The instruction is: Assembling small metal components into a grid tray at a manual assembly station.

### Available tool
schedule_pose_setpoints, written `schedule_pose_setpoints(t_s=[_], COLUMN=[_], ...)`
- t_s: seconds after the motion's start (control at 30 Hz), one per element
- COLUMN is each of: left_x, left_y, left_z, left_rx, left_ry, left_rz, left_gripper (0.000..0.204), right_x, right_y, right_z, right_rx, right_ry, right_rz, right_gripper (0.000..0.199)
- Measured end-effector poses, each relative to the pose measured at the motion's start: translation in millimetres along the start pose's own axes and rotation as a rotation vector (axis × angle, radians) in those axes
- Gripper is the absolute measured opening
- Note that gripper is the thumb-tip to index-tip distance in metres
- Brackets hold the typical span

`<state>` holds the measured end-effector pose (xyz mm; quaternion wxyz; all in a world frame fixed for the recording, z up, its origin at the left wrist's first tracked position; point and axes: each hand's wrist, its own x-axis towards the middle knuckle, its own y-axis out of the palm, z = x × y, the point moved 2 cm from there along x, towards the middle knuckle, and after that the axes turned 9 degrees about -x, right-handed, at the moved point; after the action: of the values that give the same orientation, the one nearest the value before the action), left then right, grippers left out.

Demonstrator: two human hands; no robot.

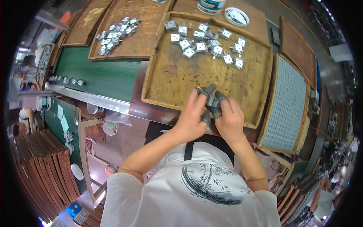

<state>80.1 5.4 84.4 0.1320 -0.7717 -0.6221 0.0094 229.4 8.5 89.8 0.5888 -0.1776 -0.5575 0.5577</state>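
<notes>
Left of the grip, a long green conveyor belt [109, 73] is extending away. Under the grip, a shallow yellow-brown rectangular wooden tray [174, 79] is lying flat. To the right of the grip, a wood-rimmed tray [278, 150] is carrying close rows of small grey pieces. Beyond the grip to the left, a brown wooden tray [147, 22] is bearing a heap of silvery metal pieces [117, 34]. Farthest beyond the grip, a white-and-green tub [211, 6] is standing next to a shallow round white dish [239, 24] containing dark bits. Your left hand [192, 119] and right hand [230, 119], wearing dark grey finger covers, are closing narrowly from either side. Beyond them, loose silvery square metal parts [200, 47] are lying inside the yellow-brown tray. Between your fingertips, a small grey metal part [213, 101] is being pinched above that tray's near side.
</notes>
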Motion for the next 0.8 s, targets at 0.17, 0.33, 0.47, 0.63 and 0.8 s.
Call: schedule_pose_setpoints(t_s=[0.17,0.33,0.47,0.63,0.8], left_x=[-16,-19,-26,-30,-54], left_y=[2,5,3,5,-22], left_z=[2,4,-6,4,40], left_rx=[0.150,-0.090,-0.032,-0.004,0.213], left_ry=[0.106,0.216,0.273,0.333,0.286], left_rz=[-0.095,0.058,0.086,0.041,0.063], left_gripper=[0.074,0.073,0.069,0.053,0.059], right_x=[-11,-11,-36,-53,-78], right_y=[-12,-19,-11,4,8], right_z=[18,-2,-9,-14,11], right_rx=[0.103,0.406,0.669,0.790,0.713], right_ry=[0.085,0.367,0.412,0.473,0.543], right_rz=[0.250,0.420,0.543,0.537,0.805], right_gripper=[0.025,0.038,0.024,0.027,0.034])
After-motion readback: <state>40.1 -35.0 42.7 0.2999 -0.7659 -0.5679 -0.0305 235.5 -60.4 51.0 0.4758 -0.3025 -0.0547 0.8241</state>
